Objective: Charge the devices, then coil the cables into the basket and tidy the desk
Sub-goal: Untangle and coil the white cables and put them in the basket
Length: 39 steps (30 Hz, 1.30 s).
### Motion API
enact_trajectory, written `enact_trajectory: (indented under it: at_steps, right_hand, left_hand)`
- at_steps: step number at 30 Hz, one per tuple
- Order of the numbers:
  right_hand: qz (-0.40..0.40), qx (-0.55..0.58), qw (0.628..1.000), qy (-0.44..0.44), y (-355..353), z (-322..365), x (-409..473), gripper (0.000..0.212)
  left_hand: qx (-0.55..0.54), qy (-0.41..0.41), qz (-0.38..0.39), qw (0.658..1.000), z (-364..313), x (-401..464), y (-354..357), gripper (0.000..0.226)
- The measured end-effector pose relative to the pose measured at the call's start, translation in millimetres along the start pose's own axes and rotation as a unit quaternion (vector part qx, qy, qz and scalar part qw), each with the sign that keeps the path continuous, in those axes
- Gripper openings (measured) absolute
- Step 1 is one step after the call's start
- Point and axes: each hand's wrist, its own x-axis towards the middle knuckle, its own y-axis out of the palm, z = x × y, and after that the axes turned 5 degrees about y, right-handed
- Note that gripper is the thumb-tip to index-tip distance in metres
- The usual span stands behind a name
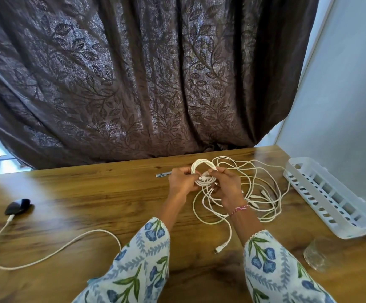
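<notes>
A small white cable coil (201,169) is held up between both hands near the desk's far edge. My left hand (182,179) grips its left side and my right hand (226,184) pinches its right side. Under and right of the hands lies a loose tangle of white cables (256,193), with one plug end (218,249) trailing toward me. The white slotted basket (330,206) stands at the right, nothing visible in it. At the left a black device (17,206) lies with a white cable (55,248) plugged into it.
A clear glass (318,255) stands at the front right, close to the basket. A thin metal object (163,174) lies just left of my left hand. A dark leaf-patterned curtain (134,84) hangs behind the wooden desk (90,193).
</notes>
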Motion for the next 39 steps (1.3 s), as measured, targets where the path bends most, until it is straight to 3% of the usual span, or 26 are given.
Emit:
enact_trajectory:
  at_steps: [3,6,8,16,20,24,28,30,34,36,39]
  right_hand:
    - [0.016,-0.068,0.997,-0.031,-4,4,1,0.016]
    - [0.013,-0.087,0.995,-0.05,-5,0,4,0.012]
    - [0.007,-0.094,0.994,-0.051,-2,-5,4,0.012]
    - [0.088,-0.126,0.984,0.095,26,-28,16,0.011]
    - [0.129,-0.179,0.964,0.148,49,-52,26,0.028]
    - [0.101,-0.193,0.964,0.149,70,-73,33,0.023]
    - [0.053,-0.224,0.965,0.124,81,-92,45,0.016]
    - [0.034,-0.246,0.963,0.107,83,-99,50,0.015]
    - [0.012,-0.269,0.959,0.087,80,-102,56,0.012]
    - [-0.005,-0.269,0.961,0.072,76,-97,57,0.009]
    - [-0.016,-0.242,0.969,0.054,62,-83,58,0.025]
  left_hand:
    - [0.046,-0.058,0.07,0.995,-7,4,-12,0.007]
    - [-0.015,-0.116,0.175,0.978,-8,7,-27,0.012]
    - [-0.053,-0.134,0.192,0.971,-4,8,-34,0.015]
    - [-0.092,-0.162,0.059,0.981,19,13,-67,0.012]
    - [-0.079,-0.179,-0.011,0.981,32,19,-92,0.013]
    - [-0.011,-0.203,-0.106,0.973,51,32,-109,0.012]
    - [0.081,-0.21,-0.145,0.963,65,39,-119,0.009]
    - [0.12,-0.204,-0.147,0.96,69,40,-120,0.017]
    - [0.162,-0.198,-0.115,0.96,64,40,-120,0.002]
    - [0.173,-0.189,-0.107,0.961,60,40,-123,0.01]
    - [0.203,-0.138,-0.13,0.961,51,42,-120,0.012]
